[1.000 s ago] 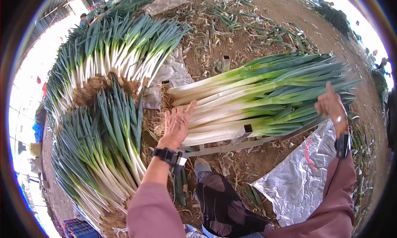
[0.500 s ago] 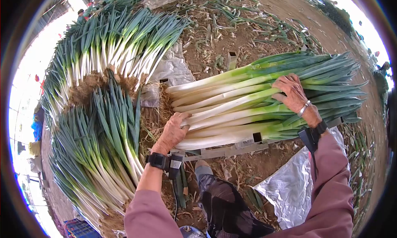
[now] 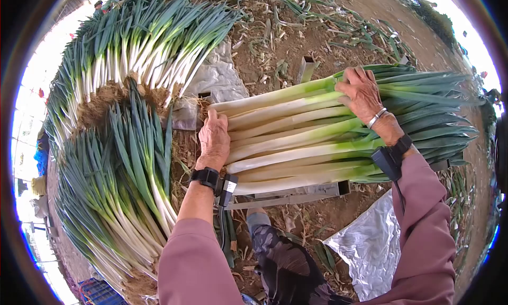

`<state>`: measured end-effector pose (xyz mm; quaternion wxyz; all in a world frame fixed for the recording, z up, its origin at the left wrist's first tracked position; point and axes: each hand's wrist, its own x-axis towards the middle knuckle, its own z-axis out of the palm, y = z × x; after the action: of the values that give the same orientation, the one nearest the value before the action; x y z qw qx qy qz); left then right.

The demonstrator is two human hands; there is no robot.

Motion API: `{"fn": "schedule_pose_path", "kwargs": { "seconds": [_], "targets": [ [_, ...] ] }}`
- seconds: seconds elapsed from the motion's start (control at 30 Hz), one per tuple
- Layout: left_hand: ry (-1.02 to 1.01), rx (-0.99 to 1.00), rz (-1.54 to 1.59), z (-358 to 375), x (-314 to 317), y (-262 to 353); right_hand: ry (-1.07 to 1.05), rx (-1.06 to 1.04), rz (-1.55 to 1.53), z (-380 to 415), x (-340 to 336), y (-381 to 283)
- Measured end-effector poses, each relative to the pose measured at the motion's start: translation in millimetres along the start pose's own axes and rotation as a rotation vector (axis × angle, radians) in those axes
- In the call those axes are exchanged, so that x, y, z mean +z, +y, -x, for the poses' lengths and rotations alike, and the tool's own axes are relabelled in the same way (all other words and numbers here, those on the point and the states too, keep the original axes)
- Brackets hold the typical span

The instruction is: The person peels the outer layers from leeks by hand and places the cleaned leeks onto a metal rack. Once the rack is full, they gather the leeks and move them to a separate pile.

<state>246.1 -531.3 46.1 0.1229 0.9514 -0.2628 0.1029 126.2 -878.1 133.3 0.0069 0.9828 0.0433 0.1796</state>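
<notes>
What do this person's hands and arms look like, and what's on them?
Both hands are ungloved, with dusty-mauve long sleeves below. The left hand has a black wrist strap and small boxy device with a white label. The right hand has a shiny silver-coloured bracelet and a black boxy wrist device trailing a thin black cable.

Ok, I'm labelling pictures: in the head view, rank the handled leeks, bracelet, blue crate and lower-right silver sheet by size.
1. Handled leeks
2. Silver sheet
3. Blue crate, partly cut off
4. Bracelet
</notes>
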Motion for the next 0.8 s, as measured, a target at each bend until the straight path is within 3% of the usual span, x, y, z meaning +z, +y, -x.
{"fn": "schedule_pose_path", "kwargs": {
  "seconds": [0.07, 0.1, 0.17, 0.37, 0.43, 0.47, 0.53, 0.6, 0.63, 0.73, 0.8],
  "targets": [
    [0.003, -0.017, -0.006, -4.0, 3.3, 0.7, 0.047, 0.034, 0.262, 5.7, 3.5, -0.4],
    [0.014, -0.036, -0.019, -5.8, 4.2, -0.5, 0.038, 0.033, 0.256, 8.0, 3.2, 2.1],
    [0.001, -0.065, 0.008, -11.6, 10.0, -7.4, 0.011, 0.235, 0.092, 13.9, -0.6, 14.2],
    [0.031, -0.042, 0.032, -12.0, 12.1, -6.5, -0.198, 0.222, 0.098, -3.5, 9.2, 33.0],
    [-0.007, -0.049, 0.072, -12.3, -0.4, -5.9, -0.259, 0.198, 0.047, 1.0, -3.2, 29.1],
    [-0.048, -0.050, 0.112, -8.9, -8.9, -5.8, -0.087, 0.051, 0.010, 8.9, -3.5, 27.7],
    [-0.086, 0.023, 0.144, 5.5, -33.2, -2.0, -0.258, 0.129, -0.221, 22.9, -35.7, 11.9],
    [-0.049, 0.130, 0.180, 31.8, -51.5, 13.2, -0.231, -0.049, -0.118, 48.5, -59.2, -11.0],
    [-0.013, 0.235, 0.219, 46.7, -56.7, 21.4, -0.223, -0.047, -0.121, 59.8, -67.7, -22.4],
    [-0.125, 0.242, 0.305, 82.0, -57.5, 48.4, -0.324, -0.059, -0.027, 82.6, -77.1, -39.7],
    [-0.066, 0.223, 0.282, 89.3, -52.4, 53.6, -0.146, -0.085, 0.121, 100.1, -64.2, -28.8]
  ]
}}
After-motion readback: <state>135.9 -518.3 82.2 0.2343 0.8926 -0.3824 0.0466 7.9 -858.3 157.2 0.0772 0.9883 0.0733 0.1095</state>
